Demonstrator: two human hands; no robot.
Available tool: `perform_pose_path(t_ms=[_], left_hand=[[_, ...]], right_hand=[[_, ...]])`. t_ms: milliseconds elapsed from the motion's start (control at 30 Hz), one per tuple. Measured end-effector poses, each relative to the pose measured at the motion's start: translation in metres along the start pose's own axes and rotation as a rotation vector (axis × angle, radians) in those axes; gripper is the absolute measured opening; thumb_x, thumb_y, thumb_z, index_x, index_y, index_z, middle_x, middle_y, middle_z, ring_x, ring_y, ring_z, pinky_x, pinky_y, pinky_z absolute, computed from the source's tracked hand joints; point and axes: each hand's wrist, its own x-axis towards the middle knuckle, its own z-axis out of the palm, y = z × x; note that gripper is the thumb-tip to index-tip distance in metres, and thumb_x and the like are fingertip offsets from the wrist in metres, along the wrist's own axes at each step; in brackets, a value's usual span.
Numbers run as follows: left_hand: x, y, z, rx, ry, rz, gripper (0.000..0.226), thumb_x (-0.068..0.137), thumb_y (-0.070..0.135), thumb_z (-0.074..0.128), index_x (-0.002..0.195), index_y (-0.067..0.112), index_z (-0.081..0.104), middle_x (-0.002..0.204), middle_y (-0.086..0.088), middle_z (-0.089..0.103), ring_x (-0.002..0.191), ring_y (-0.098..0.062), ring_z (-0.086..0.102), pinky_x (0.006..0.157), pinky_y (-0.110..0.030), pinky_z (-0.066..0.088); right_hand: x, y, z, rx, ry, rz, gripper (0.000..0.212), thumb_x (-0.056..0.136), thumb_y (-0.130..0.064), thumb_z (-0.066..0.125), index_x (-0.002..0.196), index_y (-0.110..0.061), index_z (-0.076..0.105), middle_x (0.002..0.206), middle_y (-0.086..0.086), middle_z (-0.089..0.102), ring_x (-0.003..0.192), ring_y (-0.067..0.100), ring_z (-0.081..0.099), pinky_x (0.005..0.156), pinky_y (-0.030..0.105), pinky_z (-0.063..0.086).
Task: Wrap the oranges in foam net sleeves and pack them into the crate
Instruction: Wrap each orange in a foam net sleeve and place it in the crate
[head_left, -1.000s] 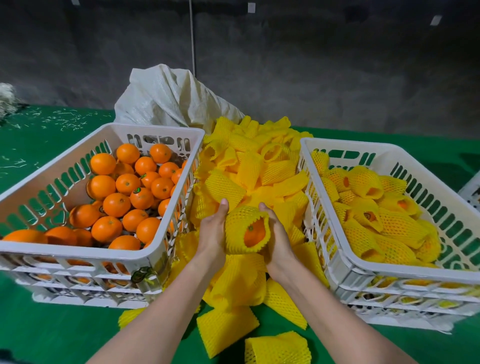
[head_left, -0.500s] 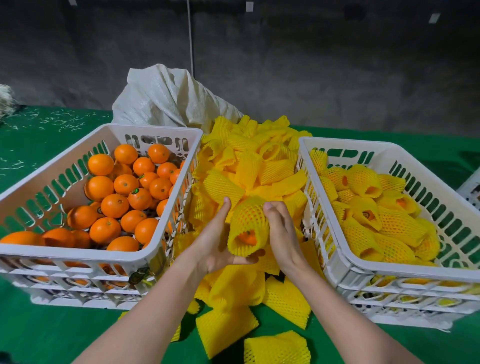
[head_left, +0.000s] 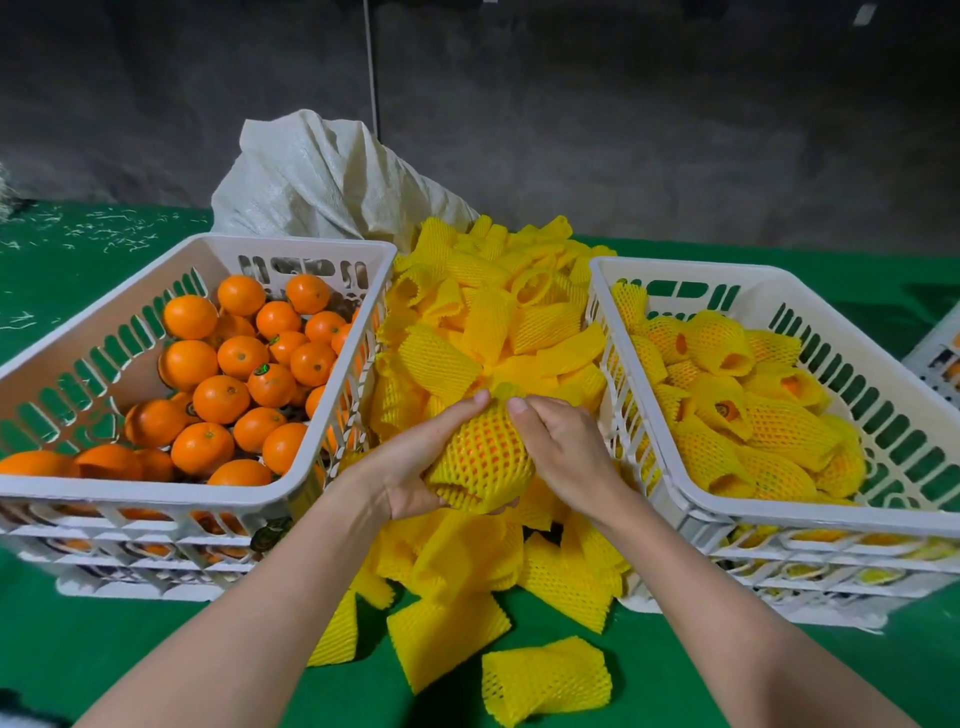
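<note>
An orange in a yellow foam net sleeve (head_left: 480, 454) is held between both hands over the pile of loose sleeves (head_left: 498, 332). My left hand (head_left: 415, 462) cups it from the left and below. My right hand (head_left: 563, 449) grips its right side, fingertips on the sleeve's far end. The orange shows through the stretched mesh. A white crate on the left (head_left: 130, 338) holds several bare oranges (head_left: 221, 397). A white crate on the right (head_left: 878, 395) holds several sleeved oranges (head_left: 722, 410).
Loose sleeves lie on the green table near the front edge (head_left: 545, 675). A white woven sack (head_left: 322, 176) stands behind the pile. Part of another crate (head_left: 940, 353) shows at the far right. A dark wall runs behind the table.
The sleeve's open end faced me with the orange peeking out; now the sleeve is pulled over the whole orange. Both hands shifted slightly toward me and closed round it.
</note>
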Motion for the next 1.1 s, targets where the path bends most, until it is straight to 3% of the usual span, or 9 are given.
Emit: perform_pose_path(t_ms=[100, 233, 333, 533, 667, 767, 833, 933, 1100], left_hand=[[0.002, 0.000, 0.009, -0.062, 0.086, 0.103, 0.040, 0.068, 0.041, 0.064, 0.097, 0.015, 0.067, 0.085, -0.009, 0.074, 0.071, -0.023, 0.072, 0.057, -0.031, 0.058], [0.005, 0.003, 0.024, -0.065, 0.244, 0.237, 0.045, 0.079, 0.034, 0.062, 0.119, 0.013, 0.061, 0.114, -0.012, 0.068, 0.095, -0.022, 0.068, 0.079, -0.037, 0.055], [0.007, 0.002, 0.036, -0.089, 0.252, 0.299, 0.067, 0.078, 0.042, 0.061, 0.137, 0.013, 0.047, 0.131, -0.011, 0.059, 0.116, -0.023, 0.059, 0.100, -0.041, 0.046], [0.025, 0.004, 0.065, -0.065, 0.240, 0.390, 0.058, 0.094, 0.057, 0.025, 0.119, 0.019, 0.061, 0.115, -0.005, 0.069, 0.105, -0.017, 0.066, 0.085, -0.031, 0.053], [0.046, 0.001, 0.094, -0.039, 0.352, 0.500, 0.041, 0.102, 0.038, 0.030, 0.093, 0.020, 0.066, 0.081, 0.001, 0.075, 0.074, -0.010, 0.071, 0.058, -0.023, 0.055], [0.070, -0.003, 0.113, 0.154, 0.399, 0.612, 0.021, 0.102, 0.011, 0.039, 0.106, 0.007, 0.060, 0.081, -0.004, 0.067, 0.063, -0.009, 0.065, 0.057, -0.021, 0.053], [0.084, -0.006, 0.127, 0.366, 0.358, 0.689, 0.018, 0.100, 0.000, 0.039, 0.109, 0.003, 0.055, 0.081, -0.004, 0.061, 0.059, -0.005, 0.060, 0.056, -0.019, 0.051], [0.106, -0.009, 0.149, 0.787, 0.254, 0.711, 0.022, 0.096, -0.006, 0.040, 0.111, 0.004, 0.053, 0.081, -0.002, 0.058, 0.066, -0.011, 0.057, 0.064, -0.027, 0.049], [0.122, -0.005, 0.155, 0.915, 0.280, 0.600, 0.031, 0.088, -0.013, 0.042, 0.114, 0.000, 0.053, 0.086, -0.007, 0.058, 0.076, -0.020, 0.056, 0.067, -0.030, 0.047]], right_hand=[[-0.004, -0.003, 0.000, 0.185, 0.021, 0.114, 0.018, 0.089, -0.043, 0.043, 0.093, -0.025, 0.046, 0.081, -0.015, 0.050, 0.069, -0.008, 0.048, 0.058, 0.014, 0.035], [-0.014, -0.005, 0.010, 0.394, 0.066, 0.143, 0.062, 0.086, -0.052, 0.050, 0.138, -0.039, 0.020, 0.137, -0.029, 0.026, 0.121, -0.023, 0.028, 0.090, 0.000, 0.032], [-0.020, -0.010, 0.013, 0.293, 0.053, 0.067, 0.062, 0.082, -0.057, 0.053, 0.134, -0.049, 0.021, 0.138, -0.038, 0.019, 0.130, -0.020, 0.018, 0.097, -0.001, 0.023], [-0.016, -0.007, -0.025, 0.197, 0.196, 0.044, 0.058, 0.079, -0.036, 0.071, 0.125, -0.044, 0.037, 0.133, -0.013, 0.042, 0.126, 0.002, 0.038, 0.100, 0.022, 0.038], [-0.008, 0.003, -0.064, 0.164, 0.295, 0.024, 0.052, 0.072, -0.036, 0.070, 0.118, -0.034, 0.046, 0.121, -0.010, 0.051, 0.114, 0.000, 0.047, 0.091, 0.019, 0.043], [0.007, 0.026, -0.105, 0.170, 0.477, 0.073, 0.051, 0.074, -0.029, 0.073, 0.119, -0.029, 0.049, 0.114, -0.024, 0.047, 0.102, -0.013, 0.044, 0.083, 0.002, 0.036], [0.025, 0.048, -0.132, 0.123, 0.521, 0.247, 0.060, 0.074, -0.025, 0.076, 0.125, -0.028, 0.045, 0.112, -0.017, 0.047, 0.098, -0.003, 0.044, 0.075, 0.007, 0.040], [0.050, 0.085, -0.157, -0.075, 0.403, 0.532, 0.074, 0.071, -0.028, 0.075, 0.129, -0.023, 0.029, 0.105, 0.002, 0.049, 0.079, 0.014, 0.050, 0.057, 0.028, 0.039], [0.074, 0.126, -0.156, -0.547, 0.079, 0.617, 0.079, 0.069, -0.033, 0.077, 0.132, -0.024, 0.030, 0.128, 0.014, 0.037, 0.111, 0.038, 0.048, 0.075, 0.036, 0.038]])
